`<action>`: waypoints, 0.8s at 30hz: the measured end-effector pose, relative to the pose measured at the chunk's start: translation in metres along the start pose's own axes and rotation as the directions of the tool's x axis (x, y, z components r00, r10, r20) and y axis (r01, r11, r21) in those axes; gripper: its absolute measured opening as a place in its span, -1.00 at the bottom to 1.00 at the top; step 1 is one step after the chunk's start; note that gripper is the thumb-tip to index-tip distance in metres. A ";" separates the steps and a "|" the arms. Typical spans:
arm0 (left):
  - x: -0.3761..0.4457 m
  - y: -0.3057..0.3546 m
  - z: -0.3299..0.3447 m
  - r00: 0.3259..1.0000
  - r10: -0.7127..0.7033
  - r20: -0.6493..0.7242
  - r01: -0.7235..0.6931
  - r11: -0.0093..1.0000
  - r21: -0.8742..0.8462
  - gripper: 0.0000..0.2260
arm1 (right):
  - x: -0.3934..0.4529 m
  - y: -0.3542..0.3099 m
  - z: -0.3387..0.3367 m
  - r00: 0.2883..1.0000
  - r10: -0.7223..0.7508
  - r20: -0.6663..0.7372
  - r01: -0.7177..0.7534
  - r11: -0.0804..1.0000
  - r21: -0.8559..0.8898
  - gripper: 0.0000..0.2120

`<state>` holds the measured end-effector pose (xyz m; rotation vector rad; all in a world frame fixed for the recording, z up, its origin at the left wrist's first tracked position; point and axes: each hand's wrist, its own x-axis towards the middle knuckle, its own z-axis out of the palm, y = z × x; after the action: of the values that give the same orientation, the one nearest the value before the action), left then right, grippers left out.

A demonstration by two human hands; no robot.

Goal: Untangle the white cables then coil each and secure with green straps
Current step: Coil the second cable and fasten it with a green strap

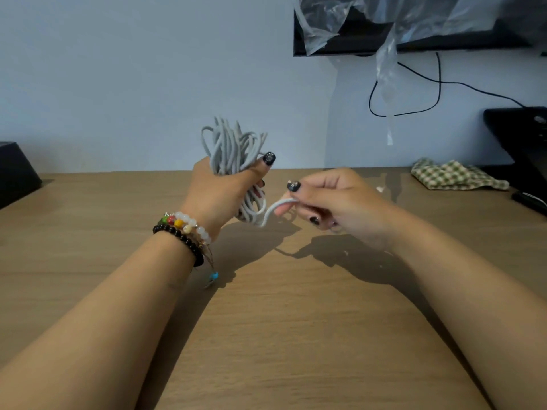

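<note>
Two bare hands are raised above a wooden tabletop [296, 335], seen from the person's own head. The left hand [219, 187], its wrist wearing beaded bracelets [183, 232], is wrapped around the middle of a bundle of white cable [233, 149], thumb pressed across the front. The bundle stands nearly upright, so its long axis runs up and down: loops fan out above the fist and more loops hang below it. The right hand [334, 199] is just beside it, to the right and slightly lower, pinching a short loose end of cable [276, 208] between thumb and fingers. That end curves down and left to the bottom of the bundle, so the right hand is probably the one to guide it around the coil. No green strap is visible, so securing seems not yet begun. Farther out, a checked cloth [455, 176] lies at the right rear of the tabletop near a dark object [524, 137], another dark object [14, 173] sits at the left edge, and clear plastic [387, 84] hangs from a black screen [370, 39] on the wall. No containers are visible.
</note>
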<state>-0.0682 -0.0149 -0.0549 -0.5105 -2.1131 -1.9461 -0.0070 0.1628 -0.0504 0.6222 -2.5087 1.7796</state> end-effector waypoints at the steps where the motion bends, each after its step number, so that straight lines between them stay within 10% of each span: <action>1: -0.001 0.000 0.001 0.999 0.008 0.045 -0.009 1.000 0.022 -0.90 | 0.001 0.000 -0.001 1.000 -0.002 -0.022 0.004 0.996 0.094 -0.70; 10: -0.002 -0.003 0.001 0.963 0.021 0.268 0.008 0.994 -0.105 -0.73 | 0.005 0.001 -0.017 0.994 -0.027 -0.102 0.073 0.876 0.476 -0.87; 19: -0.008 0.001 0.007 0.871 -0.062 0.487 -0.001 0.992 0.128 -0.54 | 0.003 0.002 -0.015 0.974 -0.066 -0.217 0.129 0.948 0.292 -0.85; 24: -0.005 -0.002 0.008 0.912 -0.067 0.405 -0.008 0.984 0.180 -0.87 | 0.004 0.003 -0.013 0.958 -0.053 -0.282 0.131 0.956 0.264 -0.88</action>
<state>-0.0639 -0.0074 -0.0599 -0.9245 -2.5280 -1.7570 -0.0145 0.1737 -0.0477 0.4524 -2.0368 2.0441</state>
